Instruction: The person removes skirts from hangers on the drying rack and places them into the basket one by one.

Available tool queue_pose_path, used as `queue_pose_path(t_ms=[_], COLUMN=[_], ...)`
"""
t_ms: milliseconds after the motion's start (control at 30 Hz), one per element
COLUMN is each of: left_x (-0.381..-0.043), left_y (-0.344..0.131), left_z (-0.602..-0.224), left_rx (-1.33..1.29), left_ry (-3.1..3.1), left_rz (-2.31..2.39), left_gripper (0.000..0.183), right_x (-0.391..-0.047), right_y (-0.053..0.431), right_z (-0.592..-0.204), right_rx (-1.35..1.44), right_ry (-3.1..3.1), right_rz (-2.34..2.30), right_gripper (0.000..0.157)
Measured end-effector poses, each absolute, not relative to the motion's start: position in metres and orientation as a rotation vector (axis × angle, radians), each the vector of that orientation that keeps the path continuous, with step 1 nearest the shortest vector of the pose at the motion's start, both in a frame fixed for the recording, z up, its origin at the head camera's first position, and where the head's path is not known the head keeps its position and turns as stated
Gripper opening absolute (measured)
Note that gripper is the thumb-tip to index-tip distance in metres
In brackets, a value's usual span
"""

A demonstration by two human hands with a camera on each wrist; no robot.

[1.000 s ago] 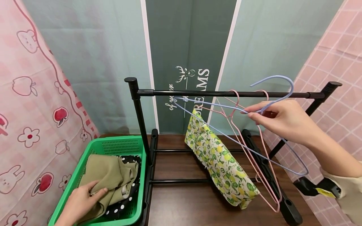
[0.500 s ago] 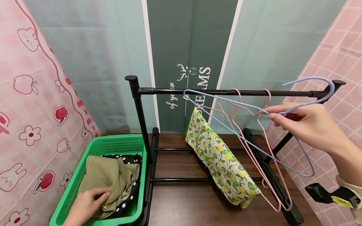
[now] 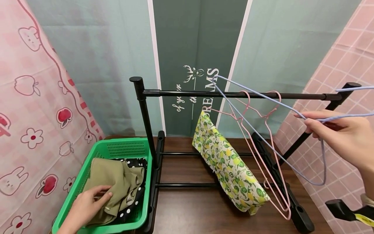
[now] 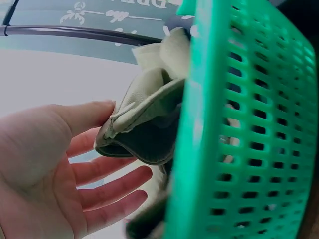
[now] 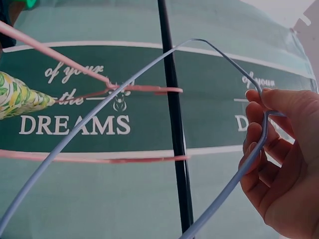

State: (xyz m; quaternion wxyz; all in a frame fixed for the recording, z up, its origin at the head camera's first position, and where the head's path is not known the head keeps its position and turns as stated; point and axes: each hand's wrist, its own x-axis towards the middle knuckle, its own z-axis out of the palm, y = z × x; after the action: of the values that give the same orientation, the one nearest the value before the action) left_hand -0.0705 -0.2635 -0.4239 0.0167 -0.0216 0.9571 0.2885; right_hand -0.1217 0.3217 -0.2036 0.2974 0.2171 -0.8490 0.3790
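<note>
Held by its neck in my right hand (image 3: pixel 340 136), a blue clothes hanger (image 3: pixel 254 90) slants across the black rail. Its hook runs past the right edge of the head view. In the right wrist view, thumb and fingers pinch the blue wire. My left hand (image 3: pixel 90 206) lies at an olive-green cloth (image 3: pixel 106 175) inside the green basket (image 3: pixel 127 149). From the left wrist, its fingers look loosely extended, with the thumb touching the cloth's folded edge (image 4: pixel 144 102); part of the index finger is hidden behind it. Beneath lies a black cloth with white dots (image 3: pixel 127 211).
A black garment rack (image 3: pixel 187 94) spans the middle on a dark wood surface (image 3: pixel 187 211). Two pink hangers (image 3: pixel 270 130) hang from its rail. Over one is a lemon-print cloth (image 3: pixel 228 165). Printed curtains stand behind and at both sides.
My right hand has moved right with the blue hanger, whose far corner has risen above the rail. My left hand has shifted slightly over the olive cloth, which stays in the basket.
</note>
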Motion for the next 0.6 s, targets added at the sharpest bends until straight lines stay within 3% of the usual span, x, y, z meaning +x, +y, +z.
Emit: queue_pose_path(t_ms=[300,433,600], left_x=[-0.078,-0.084,-0.091], left_y=[-0.258,-0.255,-0.251], left_z=[-0.401,-0.391,-0.379], left_rx=[0.133,0.217,0.297], left_ry=[3.204,3.290,3.332], left_rz=[0.970,0.992,0.982], left_gripper=[0.019,0.016,0.016], right_x=[-0.119,-0.118,-0.120], right_y=[0.342,0.351,0.380], right_z=[-0.214,-0.220,-0.234], right_rx=[0.476,0.576,0.490], right_ry=[-2.178,-2.066,-2.086], right_rz=[1.176,1.374,1.336], right_gripper=[0.032,0.027,0.033])
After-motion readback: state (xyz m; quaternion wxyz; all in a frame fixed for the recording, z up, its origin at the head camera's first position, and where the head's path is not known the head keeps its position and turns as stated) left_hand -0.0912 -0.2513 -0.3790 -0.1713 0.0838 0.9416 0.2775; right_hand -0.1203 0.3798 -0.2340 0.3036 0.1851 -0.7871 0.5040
